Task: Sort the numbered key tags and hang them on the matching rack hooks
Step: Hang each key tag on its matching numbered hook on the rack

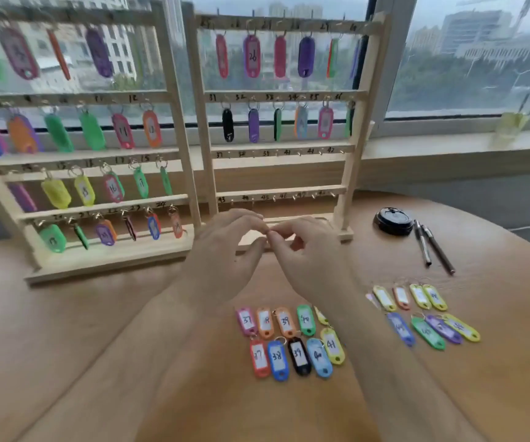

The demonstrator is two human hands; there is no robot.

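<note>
A black round lid (392, 221) and two dark pens (429, 245) lay on the brown wooden table (66, 314), right of two pale wooden hook racks (354, 154). The left hand (222, 250) and right hand (308, 256) hovered before the right-hand rack's base, their curled fingertips meeting. I could not tell what they pinched. Ten coloured plastic key tags (298, 355) lay in two rows beside the right forearm, and nine blurred tags (427, 333) lay further right.

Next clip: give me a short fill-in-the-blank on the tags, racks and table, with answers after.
1. The black tag on the table is numbered ____.
2. The pens beside the black round object number ____.
3. On the right rack, the hooks marked 37 to 42 are all ____.

Answers: 39; two; empty.
</note>
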